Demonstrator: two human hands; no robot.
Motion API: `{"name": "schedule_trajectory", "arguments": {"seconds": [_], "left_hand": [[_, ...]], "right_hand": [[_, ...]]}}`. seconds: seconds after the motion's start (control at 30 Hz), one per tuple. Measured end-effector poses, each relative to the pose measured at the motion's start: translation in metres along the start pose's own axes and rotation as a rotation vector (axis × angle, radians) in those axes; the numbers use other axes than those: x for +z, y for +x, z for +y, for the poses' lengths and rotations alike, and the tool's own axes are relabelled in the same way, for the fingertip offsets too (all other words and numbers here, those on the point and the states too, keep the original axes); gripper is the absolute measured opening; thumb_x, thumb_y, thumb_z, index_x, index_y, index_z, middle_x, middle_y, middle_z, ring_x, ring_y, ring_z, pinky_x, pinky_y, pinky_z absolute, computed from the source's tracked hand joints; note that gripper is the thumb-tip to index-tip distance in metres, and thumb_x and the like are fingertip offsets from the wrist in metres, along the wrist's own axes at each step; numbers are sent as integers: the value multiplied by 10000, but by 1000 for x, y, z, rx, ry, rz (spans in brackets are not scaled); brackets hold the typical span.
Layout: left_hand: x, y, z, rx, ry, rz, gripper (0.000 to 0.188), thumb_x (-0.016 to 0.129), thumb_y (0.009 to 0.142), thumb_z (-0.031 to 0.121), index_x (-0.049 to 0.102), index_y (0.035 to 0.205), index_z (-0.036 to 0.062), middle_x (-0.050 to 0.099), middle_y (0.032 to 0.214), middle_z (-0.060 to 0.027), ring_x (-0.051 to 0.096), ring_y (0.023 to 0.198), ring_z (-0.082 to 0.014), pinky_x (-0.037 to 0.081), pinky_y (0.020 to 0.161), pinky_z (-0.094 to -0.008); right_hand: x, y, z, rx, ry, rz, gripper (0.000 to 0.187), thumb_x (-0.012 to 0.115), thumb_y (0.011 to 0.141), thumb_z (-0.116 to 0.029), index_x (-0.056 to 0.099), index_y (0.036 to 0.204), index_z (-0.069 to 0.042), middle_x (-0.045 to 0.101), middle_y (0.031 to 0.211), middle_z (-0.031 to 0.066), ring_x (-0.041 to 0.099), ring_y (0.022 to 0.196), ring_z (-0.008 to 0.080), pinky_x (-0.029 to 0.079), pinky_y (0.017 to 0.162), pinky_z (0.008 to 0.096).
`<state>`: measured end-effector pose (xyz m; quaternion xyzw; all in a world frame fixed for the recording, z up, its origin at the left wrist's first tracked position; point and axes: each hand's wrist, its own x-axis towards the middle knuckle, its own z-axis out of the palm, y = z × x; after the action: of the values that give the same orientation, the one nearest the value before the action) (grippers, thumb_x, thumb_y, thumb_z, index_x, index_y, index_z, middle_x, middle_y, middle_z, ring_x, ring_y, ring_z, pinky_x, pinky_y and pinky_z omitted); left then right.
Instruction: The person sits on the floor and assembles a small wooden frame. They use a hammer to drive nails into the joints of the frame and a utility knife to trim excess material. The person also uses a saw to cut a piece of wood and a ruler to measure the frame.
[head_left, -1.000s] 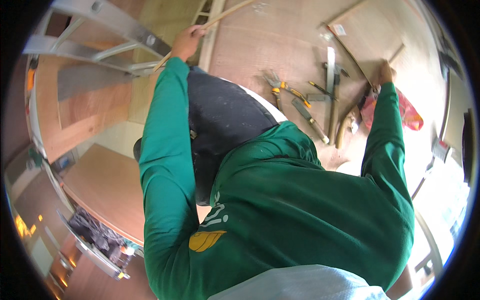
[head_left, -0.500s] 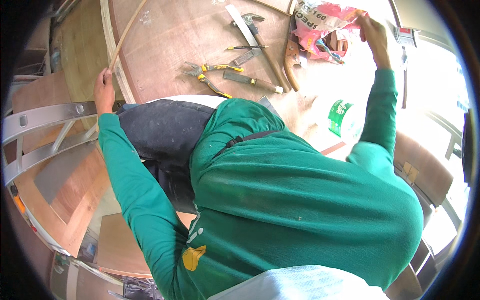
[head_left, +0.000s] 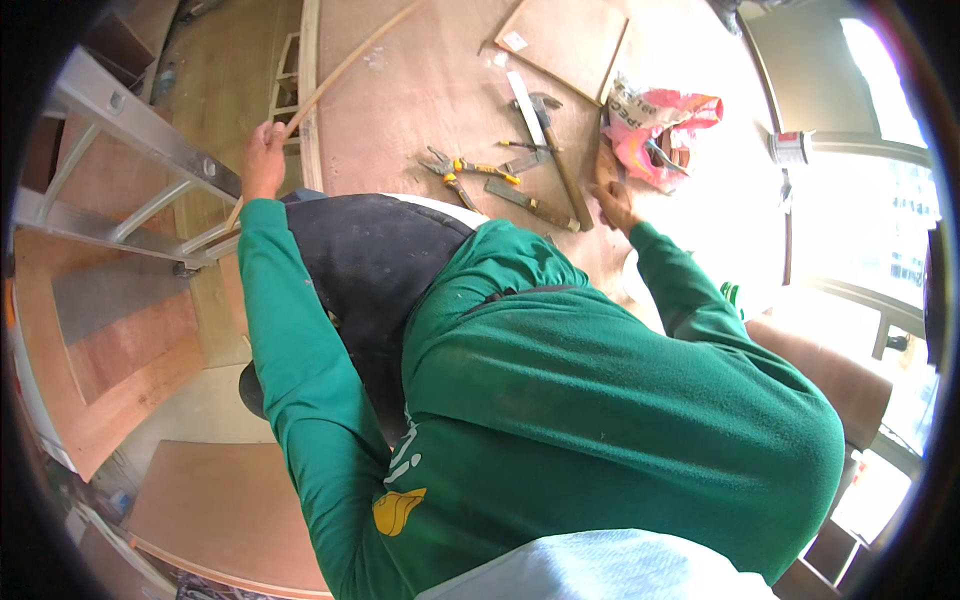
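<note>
My left hand is closed round a long thin wooden strip, which slants up and to the right over the wooden board. At the lower end of the wooden handle of a handsaw, my right hand has its fingers curled against the grip; part of the handle is hidden by them. Just left of the saw lies a claw hammer. Beside it are a chisel with a wooden handle, yellow-and-black pliers and a pale flat strip.
A crumpled pink and white bag lies beyond my right hand. A small tin stands farther right. To my left leans an aluminium ladder. A framed panel rests at the back of the board.
My right hand has come down from the pink bag to the saw handle. My left hand still holds the wooden strip. The whole view has shifted.
</note>
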<state>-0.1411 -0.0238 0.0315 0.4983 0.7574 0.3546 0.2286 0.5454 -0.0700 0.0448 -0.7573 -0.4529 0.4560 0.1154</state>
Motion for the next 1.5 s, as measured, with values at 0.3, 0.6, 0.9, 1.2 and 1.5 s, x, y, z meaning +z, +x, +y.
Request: {"name": "schedule_trajectory", "arguments": {"seconds": [0.3, 0.6, 0.9, 1.2, 1.5], "left_hand": [[11, 6, -7, 22, -129, -45, 547, 559, 1079, 492, 673, 1365, 40, 717, 1304, -232, 672, 1226, -397, 512, 1043, -451], [1, 9, -30, 54, 18, -106, 449, 497, 1088, 418, 723, 1297, 91, 711, 1295, -213, 634, 1242, -438, 497, 1048, -524], [29, 21, -18, -54, 240, -135, 439, 515, 1091, 460, 721, 1298, 133, 744, 1263, -146, 681, 1171, -371, 526, 977, -504], [43, 60, -3, -74, 278, -9, 439, 492, 1060, 484, 737, 1279, 192, 769, 1204, -143, 709, 1139, -385, 551, 952, -544], [64, 113, -31, -61, 211, 7, 431, 559, 1034, 342, 706, 1314, 49, 750, 1172, -229, 710, 991, -413, 534, 851, -493]], "right_hand": [[-43, -144, -145, -51, 1033, 223, 215, 671, 998, -278, 513, 925, -153, 406, 684, -54, 371, 472, 85, 389, 479, 282], [30, -174, -185, -450, 678, 161, 342, 618, 1087, -412, 513, 897, -148, 421, 660, -40, 372, 464, 80, 366, 466, 255], [120, -139, -218, -615, 262, -124, 338, 672, 1077, -362, 662, 1051, -25, 558, 693, -37, 530, 563, 58, 420, 485, 248], [185, -68, -266, -634, 153, -343, 562, 578, 1085, -536, 643, 935, 2, 518, 687, -5, 490, 613, 93, 407, 536, 308], [214, -43, -250, -535, 210, -480, 612, 513, 1106, -590, 650, 1000, -3, 506, 738, -3, 478, 599, 87, 405, 520, 273]]}}
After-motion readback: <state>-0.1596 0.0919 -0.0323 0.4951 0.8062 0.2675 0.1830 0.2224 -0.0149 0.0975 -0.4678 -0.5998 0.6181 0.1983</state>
